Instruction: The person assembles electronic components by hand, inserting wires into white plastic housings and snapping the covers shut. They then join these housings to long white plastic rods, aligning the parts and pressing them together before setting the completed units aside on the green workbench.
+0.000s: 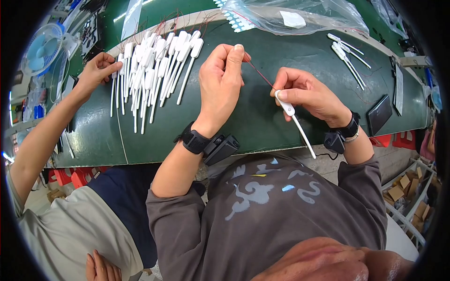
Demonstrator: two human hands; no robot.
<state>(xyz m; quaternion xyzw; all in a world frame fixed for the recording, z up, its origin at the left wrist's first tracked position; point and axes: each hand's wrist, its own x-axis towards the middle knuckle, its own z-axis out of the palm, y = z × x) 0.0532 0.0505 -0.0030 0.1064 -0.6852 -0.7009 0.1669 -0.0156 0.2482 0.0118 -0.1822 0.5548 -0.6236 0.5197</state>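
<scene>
Two hands work above the green counter (262, 122) in the head view. The left hand (220, 82) is raised with thumb and forefinger pinched shut on the upper end of a thin red wire (257, 74), its other fingers curled loosely. The wire slants down to the right hand (307, 93), which is closed around the flat head of a white stick part (294, 119); the part's thin stem juts down and outward past the counter's near edge. Both wrists carry black bands with small black units.

To the left on the counter lies a spread heap of the same white stick parts (152, 70), heads up and stems toward the near edge, with red wires trailing behind them. Another person's hand (98, 70) touches the left side of that heap. A few more white parts (349, 54) lie well apart to the right, near a clear plastic bag (300, 16) at the far edge. A small fan (42, 49) stands at far left.
</scene>
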